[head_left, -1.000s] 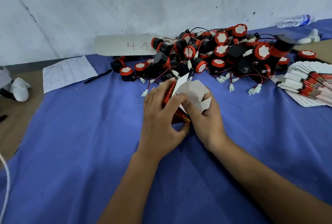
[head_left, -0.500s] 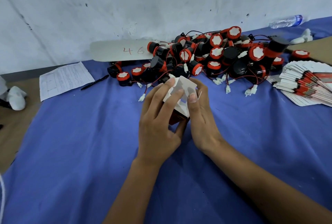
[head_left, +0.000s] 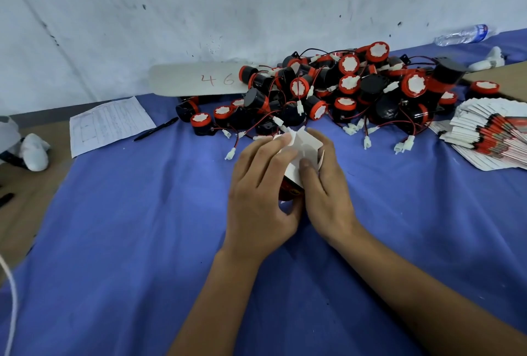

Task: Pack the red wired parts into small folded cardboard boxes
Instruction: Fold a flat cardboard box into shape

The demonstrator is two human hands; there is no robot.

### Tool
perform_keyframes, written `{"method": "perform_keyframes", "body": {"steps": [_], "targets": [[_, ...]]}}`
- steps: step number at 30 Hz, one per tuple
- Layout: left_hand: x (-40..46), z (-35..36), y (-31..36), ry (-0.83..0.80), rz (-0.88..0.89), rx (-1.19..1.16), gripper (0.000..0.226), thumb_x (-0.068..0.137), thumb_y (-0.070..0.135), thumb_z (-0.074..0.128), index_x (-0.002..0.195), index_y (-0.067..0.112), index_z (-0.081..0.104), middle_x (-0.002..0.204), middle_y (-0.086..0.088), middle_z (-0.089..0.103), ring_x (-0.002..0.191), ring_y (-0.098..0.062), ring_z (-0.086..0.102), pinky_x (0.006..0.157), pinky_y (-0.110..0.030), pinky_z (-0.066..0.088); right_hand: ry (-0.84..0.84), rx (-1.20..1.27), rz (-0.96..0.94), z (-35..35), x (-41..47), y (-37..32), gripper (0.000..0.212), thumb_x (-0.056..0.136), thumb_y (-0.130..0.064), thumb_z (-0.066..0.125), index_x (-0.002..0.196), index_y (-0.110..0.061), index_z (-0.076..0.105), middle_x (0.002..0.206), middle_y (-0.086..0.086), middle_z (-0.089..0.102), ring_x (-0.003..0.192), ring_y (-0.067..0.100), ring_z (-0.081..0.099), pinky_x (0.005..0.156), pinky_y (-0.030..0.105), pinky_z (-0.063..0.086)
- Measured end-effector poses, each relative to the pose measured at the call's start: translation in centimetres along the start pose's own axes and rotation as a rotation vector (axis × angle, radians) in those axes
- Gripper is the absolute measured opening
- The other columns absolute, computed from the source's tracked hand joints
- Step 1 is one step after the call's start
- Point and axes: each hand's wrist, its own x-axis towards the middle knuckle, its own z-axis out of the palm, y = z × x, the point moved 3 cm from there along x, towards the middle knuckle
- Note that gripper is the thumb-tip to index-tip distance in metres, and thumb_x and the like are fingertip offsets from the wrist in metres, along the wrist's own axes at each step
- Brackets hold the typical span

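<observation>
Small white folded cardboard box with red printed side [head_left: 302,156] held over blue cloth [head_left: 142,241], just before heap of red-and-black wired parts [head_left: 342,93]. Left hand [head_left: 262,193] and right hand [head_left: 328,184] curled around it, fingertips pressed on white flaps. Best squared before tucking.

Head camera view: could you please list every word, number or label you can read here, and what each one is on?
"46": handwritten in red on the white board leaning against the wall.
Paper form beside the pen: printed lines, too small to read.
Water bottle: blue label, too blurred to read.
Small cardboard box held in both hands: yellow mark on its red side, unreadable.
Stack of flat boxes: no legible print.
</observation>
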Motion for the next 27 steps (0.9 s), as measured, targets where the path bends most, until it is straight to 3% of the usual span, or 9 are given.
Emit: {"method": "perform_keyframes", "body": {"steps": [2, 4, 7, 11, 14, 18, 20, 24, 27], "targets": [[0.0, 0.1, 0.3, -0.008, 0.006, 0.001, 0.047, 0.080, 0.016, 0.079, 0.125, 0.006, 0.067, 0.144, -0.004, 0.058, 0.137, -0.026, 0.049, 0.115, -0.037, 0.038, 0.119, -0.007, -0.010, -0.4, 0.0, -0.1, 0.021, 0.106, -0.031, 0.042, 0.109, -0.024, 0.062, 0.091, -0.015, 0.067, 0.082, 0.005, 0.063, 0.070, 0.025, 0.049], [0.0, 0.2, 0.7, -0.022, 0.010, 0.001, 0.047, 0.080, 0.019, 0.079, 0.124, 0.007, 0.067, 0.144, -0.004, 0.058, 0.138, -0.026, 0.048, 0.115, -0.037, 0.038, 0.213, -0.010, 0.011, -0.9, 0.2, 0.1, 0.032, 0.107, -0.031, 0.044, 0.078, -0.024, 0.055, 0.067, -0.015, 0.055, 0.063, 0.003, 0.050, 0.057, 0.022, 0.039], [0.0, 0.4, 0.9, -0.055, 0.014, 0.002, 0.043, 0.078, 0.018, 0.079, 0.118, 0.007, 0.069, 0.137, -0.004, 0.062, 0.135, -0.025, 0.049, 0.116, -0.035, 0.037, 0.265, -0.043, 0.059, -1.3, 0.3, 0.4, 0.038, 0.106, -0.027, 0.048, 0.069, -0.020, 0.045, 0.058, -0.013, 0.045, 0.056, 0.005, 0.039, 0.053, 0.025, 0.034], [0.1, 0.4, 0.8, -0.052, -0.001, -0.011, 0.038, 0.079, 0.015, 0.078, 0.114, 0.004, 0.070, 0.130, -0.007, 0.064, 0.133, -0.028, 0.051, 0.116, -0.032, 0.036, 0.152, -0.080, 0.022, -1.0, 0.3, -0.1, 0.022, 0.106, -0.035, 0.043, 0.088, -0.030, 0.053, 0.070, -0.025, 0.058, 0.064, 0.001, 0.055, 0.058, 0.019, 0.040], [0.0, 0.2, 0.4, -0.048, -0.014, -0.013, 0.045, 0.079, 0.016, 0.082, 0.120, 0.003, 0.070, 0.131, -0.009, 0.062, 0.131, -0.030, 0.050, 0.114, -0.034, 0.038, -0.059, -0.071, -0.004, -0.3, 0.3, -0.5, 0.046, 0.101, -0.063, 0.029, 0.128, -0.033, 0.050, 0.107, -0.020, 0.069, 0.099, 0.004, 0.067, 0.079, 0.028, 0.053], [-0.3, 0.2, -0.1, -0.032, -0.011, 0.003, 0.033, 0.076, 0.016, 0.085, 0.105, 0.006, 0.073, 0.133, -0.012, 0.060, 0.131, -0.031, 0.048, 0.112, -0.034, 0.039, -0.148, 0.084, -0.010, -0.1, 0.7, 0.0, 0.045, 0.104, -0.043, 0.027, 0.147, -0.040, 0.040, 0.145, -0.007, 0.054, 0.135, 0.017, 0.051, 0.111, 0.047, 0.043], [-0.2, 0.3, 0.0, -0.015, 0.003, -0.013, 0.029, 0.074, 0.014, 0.084, 0.099, 0.006, 0.073, 0.133, -0.012, 0.061, 0.130, -0.033, 0.050, 0.111, -0.033, 0.039, -0.157, 0.166, 0.002, 0.0, 0.7, 0.2, 0.045, 0.103, -0.027, 0.033, 0.146, -0.033, 0.044, 0.139, -0.003, 0.059, 0.131, 0.020, 0.055, 0.108, 0.047, 0.046], [-0.2, 0.0, -0.2, 0.008, 0.013, -0.022, 0.028, 0.071, 0.013, 0.082, 0.098, 0.008, 0.073, 0.137, -0.010, 0.058, 0.129, -0.031, 0.051, 0.110, -0.028, 0.036, -0.178, 0.445, 0.099, 0.0, 0.6, 0.4, 0.039, 0.100, -0.012, 0.048, 0.137, -0.021, 0.057, 0.122, 0.006, 0.070, 0.114, 0.021, 0.066, 0.089, 0.030, 0.054], [-0.4, -0.3, -0.4, 0.009, -0.056, -0.025, 0.044, 0.073, 0.017, 0.081, 0.114, 0.013, 0.068, 0.148, -0.007, 0.048, 0.138, -0.025, 0.045, 0.110, -0.025, 0.038, -0.130, 0.440, 0.079, -0.4, 0.8, 0.5, 0.038, 0.097, -0.012, 0.058, 0.132, -0.023, 0.062, 0.120, 0.009, 0.070, 0.113, 0.029, 0.066, 0.089, 0.042, 0.056]]}}
